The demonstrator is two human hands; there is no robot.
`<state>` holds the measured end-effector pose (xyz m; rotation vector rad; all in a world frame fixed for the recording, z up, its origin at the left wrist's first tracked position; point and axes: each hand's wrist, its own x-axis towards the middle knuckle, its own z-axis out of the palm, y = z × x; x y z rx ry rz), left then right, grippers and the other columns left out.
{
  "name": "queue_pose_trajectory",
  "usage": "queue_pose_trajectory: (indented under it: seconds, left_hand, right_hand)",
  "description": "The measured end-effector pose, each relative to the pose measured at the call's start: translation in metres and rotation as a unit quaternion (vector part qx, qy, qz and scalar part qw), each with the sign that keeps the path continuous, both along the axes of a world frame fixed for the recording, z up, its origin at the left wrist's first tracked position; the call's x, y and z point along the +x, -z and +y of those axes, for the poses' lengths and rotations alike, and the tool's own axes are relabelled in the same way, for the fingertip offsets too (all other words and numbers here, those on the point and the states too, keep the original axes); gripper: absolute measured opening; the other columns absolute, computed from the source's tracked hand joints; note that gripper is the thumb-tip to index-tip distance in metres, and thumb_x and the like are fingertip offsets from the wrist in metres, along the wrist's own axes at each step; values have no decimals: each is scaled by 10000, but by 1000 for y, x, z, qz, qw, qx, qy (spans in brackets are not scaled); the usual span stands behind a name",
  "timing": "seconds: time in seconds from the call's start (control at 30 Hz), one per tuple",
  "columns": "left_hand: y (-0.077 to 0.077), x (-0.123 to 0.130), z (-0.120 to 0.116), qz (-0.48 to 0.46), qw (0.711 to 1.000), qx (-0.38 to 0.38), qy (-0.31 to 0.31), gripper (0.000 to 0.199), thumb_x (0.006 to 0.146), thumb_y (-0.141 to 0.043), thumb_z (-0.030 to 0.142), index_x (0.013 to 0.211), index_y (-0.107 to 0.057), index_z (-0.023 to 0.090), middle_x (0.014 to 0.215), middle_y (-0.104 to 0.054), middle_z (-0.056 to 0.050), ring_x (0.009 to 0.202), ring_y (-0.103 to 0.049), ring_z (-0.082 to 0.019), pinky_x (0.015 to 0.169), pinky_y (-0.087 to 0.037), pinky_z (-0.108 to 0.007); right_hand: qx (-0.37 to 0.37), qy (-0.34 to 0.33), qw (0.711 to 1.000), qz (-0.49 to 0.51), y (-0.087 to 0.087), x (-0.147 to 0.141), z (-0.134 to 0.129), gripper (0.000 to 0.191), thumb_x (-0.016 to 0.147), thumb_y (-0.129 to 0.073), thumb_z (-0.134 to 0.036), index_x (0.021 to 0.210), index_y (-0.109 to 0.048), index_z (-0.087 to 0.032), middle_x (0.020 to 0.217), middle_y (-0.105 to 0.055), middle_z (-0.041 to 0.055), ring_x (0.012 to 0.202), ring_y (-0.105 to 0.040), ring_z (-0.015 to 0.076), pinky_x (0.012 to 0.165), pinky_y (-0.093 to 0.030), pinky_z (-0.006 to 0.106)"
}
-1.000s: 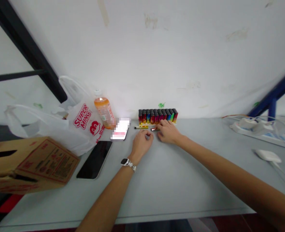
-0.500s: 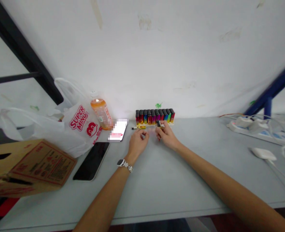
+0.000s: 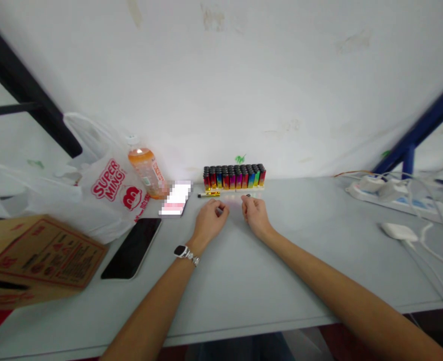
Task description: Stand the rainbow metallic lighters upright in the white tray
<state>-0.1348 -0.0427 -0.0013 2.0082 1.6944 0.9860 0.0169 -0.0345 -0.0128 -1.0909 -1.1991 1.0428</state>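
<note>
Several multicoloured lighters with black tops [image 3: 234, 178] stand upright in a row-shaped block against the wall. In front of its left end a single gold lighter [image 3: 209, 195] lies flat on the table. My left hand [image 3: 211, 219] rests just below that lighter, fingers curled with thumb and fingertip together, and nothing shows in it. My right hand [image 3: 256, 215] is closed in front of the block's right part. A small dark tip [image 3: 248, 195] shows at its fingers; most of that object is hidden.
On the left are a cardboard box [image 3: 44, 258], a white plastic bag [image 3: 93, 200], an orange drink bottle [image 3: 146, 170], a black phone [image 3: 133, 248] and a lit phone [image 3: 177, 197]. A power strip [image 3: 398, 198] and a white charger [image 3: 399, 231] lie right.
The view has shifted slightly, so everything sits further left. My right hand has drawn back from the block of lighters, and its fingers have closed further. My left hand keeps its pinched pose.
</note>
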Motion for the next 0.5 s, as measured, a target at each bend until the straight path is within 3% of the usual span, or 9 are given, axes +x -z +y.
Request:
queue_pose_trajectory:
  seconds: [0.2,0.5]
  left_hand:
    - [-1,0,-1,3,1000,3,5,194,881,-567,291,747,-662,188,786,-626,-9,629,-558,-125,656,-413,-270]
    - [1,-1,-1,11,1000,6,12,195,887,-563,291,747,-654,190,768,-608,-8,633,-546,-127,646,-410,-260]
  right_hand:
    - [9,16,1000,-22,5,1,2,384,859,-474,-444,550,-376,-239,447,-343,-56,421,-309,101,426,-222,267]
    - [44,-20,999,12,1,-4,0,374,859,-585,-603,874,-429,-263,538,-417,-102,432,-357,99,425,-280,224]
